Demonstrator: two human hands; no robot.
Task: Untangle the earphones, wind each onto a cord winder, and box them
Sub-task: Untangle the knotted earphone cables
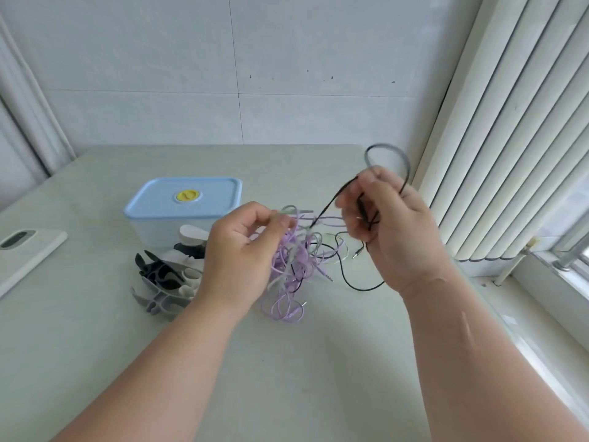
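Untangling comes first: the knotted earphones (pixel 291 266) hang at mid-frame, your left hand (pixel 245 250) pinching purple strands, your right hand (pixel 389 224) gripping the black cord (pixel 328 204), so next draw it free before touching the winders (pixel 165 279) or box (pixel 183 207) at left.

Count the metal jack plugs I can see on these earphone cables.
3. One jack plug lies on the table below the right hand; one sticks out of the purple tangle's right edge; one sits at its lower loop. Others may be buried.
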